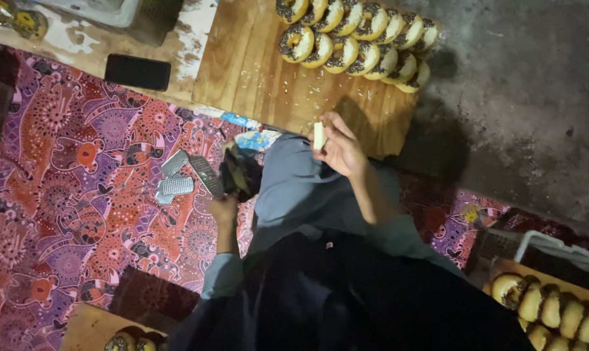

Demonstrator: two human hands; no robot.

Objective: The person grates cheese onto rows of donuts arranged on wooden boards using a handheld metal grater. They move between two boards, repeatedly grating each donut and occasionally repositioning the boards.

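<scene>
White, pale block [319, 136] is pinched upright in the fingers of the right hand [342, 153], held above the wooden board [255, 71] near two rows of sprinkled doughnuts [353, 39]. Left hand [224, 209] is closed on a metal grater [205, 174] over the patterned mat [67, 195]. Two more graters [175, 177] lie just beside it.

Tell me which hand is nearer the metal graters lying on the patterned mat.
The left hand. It sits just right of the graters in the picture, at the dark bag beside them. The right hand is farther off, raised over the wooden board, holding a small white piece.
</scene>
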